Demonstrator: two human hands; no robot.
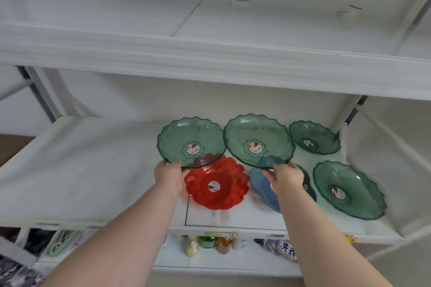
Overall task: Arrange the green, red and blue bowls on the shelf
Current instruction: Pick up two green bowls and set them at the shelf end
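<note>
My left hand (171, 176) grips the near rim of a clear green scalloped bowl (186, 137), held above the back edge of a red bowl (224, 196) that lies on the white shelf (81, 170). My right hand (285, 178) grips the near rim of a second, larger green bowl (258, 140). Under that hand lies a blue bowl (262, 185), partly hidden by my wrist. Two more green bowls rest on the shelf's right side, one at the back (313, 137) and one at the front (349, 190).
An upper white shelf board (210, 63) overhangs the bowls closely. Metal uprights stand at the left (44, 100) and right (349, 112). Below the front edge, a lower level holds bottles (207, 243) and packets. The shelf's left half shows bare cloth.
</note>
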